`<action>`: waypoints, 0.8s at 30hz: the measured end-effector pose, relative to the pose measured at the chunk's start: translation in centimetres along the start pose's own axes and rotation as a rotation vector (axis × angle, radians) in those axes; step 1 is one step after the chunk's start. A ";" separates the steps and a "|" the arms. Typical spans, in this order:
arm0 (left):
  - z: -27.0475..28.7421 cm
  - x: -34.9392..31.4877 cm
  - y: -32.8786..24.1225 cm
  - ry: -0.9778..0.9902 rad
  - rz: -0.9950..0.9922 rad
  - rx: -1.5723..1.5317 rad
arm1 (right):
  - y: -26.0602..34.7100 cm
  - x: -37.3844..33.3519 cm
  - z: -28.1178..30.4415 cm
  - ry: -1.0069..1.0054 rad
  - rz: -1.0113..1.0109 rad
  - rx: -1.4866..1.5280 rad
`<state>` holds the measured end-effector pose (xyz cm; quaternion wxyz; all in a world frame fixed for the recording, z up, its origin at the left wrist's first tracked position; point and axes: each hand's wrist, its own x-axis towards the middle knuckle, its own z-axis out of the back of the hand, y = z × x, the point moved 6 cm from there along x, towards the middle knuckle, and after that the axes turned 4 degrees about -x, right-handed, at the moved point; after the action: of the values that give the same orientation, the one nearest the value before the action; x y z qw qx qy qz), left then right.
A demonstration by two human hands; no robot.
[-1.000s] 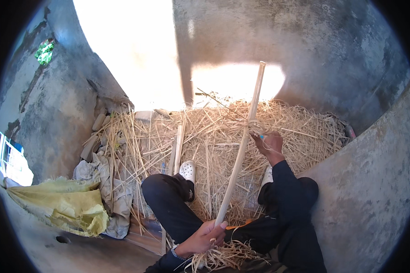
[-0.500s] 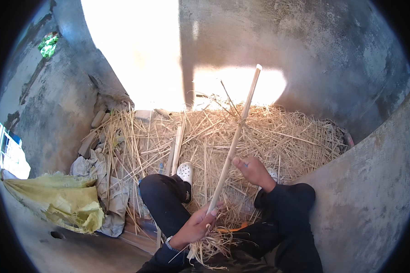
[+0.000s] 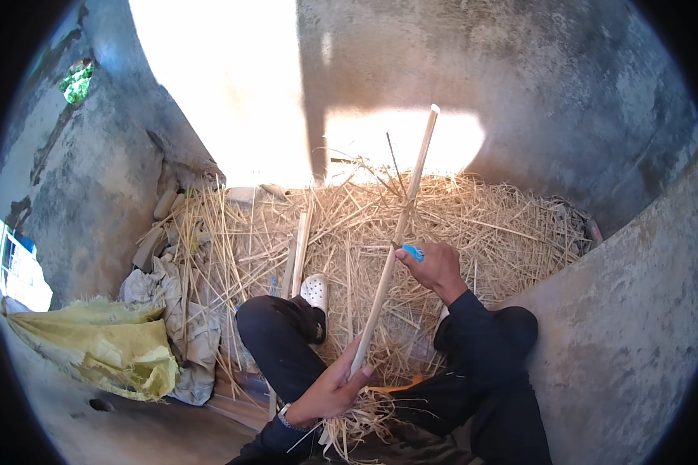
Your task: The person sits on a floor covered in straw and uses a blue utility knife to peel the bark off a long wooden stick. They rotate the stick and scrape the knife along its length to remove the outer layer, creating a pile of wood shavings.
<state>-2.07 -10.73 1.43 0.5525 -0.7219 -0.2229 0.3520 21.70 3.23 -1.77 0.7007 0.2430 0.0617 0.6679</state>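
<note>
A long pale stick (image 3: 381,291) slants up and away from my lap toward the far wall. My left hand (image 3: 332,393) is closed around its near end, above a heap of thin shavings (image 3: 358,424) on my lap. In my right hand (image 3: 439,271), the fingers are wrapped round a small blue-handled tool (image 3: 415,253), and the thumb lies against the stick about halfway along. The tool's working end is too small to make out. A thin dark sliver (image 3: 394,159) stands out from the stick farther up.
Straw-like strips and shavings (image 3: 488,225) cover the floor ahead. Two flat pale slats (image 3: 299,252) lie beyond my left knee, near a white clog (image 3: 314,291). At left are a yellow sack (image 3: 101,345) and grey cloth (image 3: 198,349). Concrete walls (image 3: 620,333) stand close around.
My right hand has moved up and slightly away along the stick, turning so the blue handle shows more. The stick has shifted slightly left; my left hand still holds its near end.
</note>
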 end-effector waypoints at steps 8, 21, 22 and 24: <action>0.4 -0.6 0.1 0.001 0.141 0.038 | 1.6 -1.3 -0.6 0.072 0.053 -0.031; -2.3 -0.8 2.7 0.044 0.005 0.017 | -7.1 1.7 -2.2 -0.263 -0.267 0.217; -2.3 -0.6 3.0 0.032 0.030 -0.027 | -7.4 1.7 -2.4 -0.243 -0.266 0.230; -2.3 -0.1 2.8 0.015 0.117 -0.155 | -10.1 1.9 -4.0 -0.067 -0.322 0.298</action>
<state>-0.59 -13.08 -0.87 0.4751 -0.7769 -0.2026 0.3599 29.38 6.18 -9.14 0.7563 0.3528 0.1745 0.5226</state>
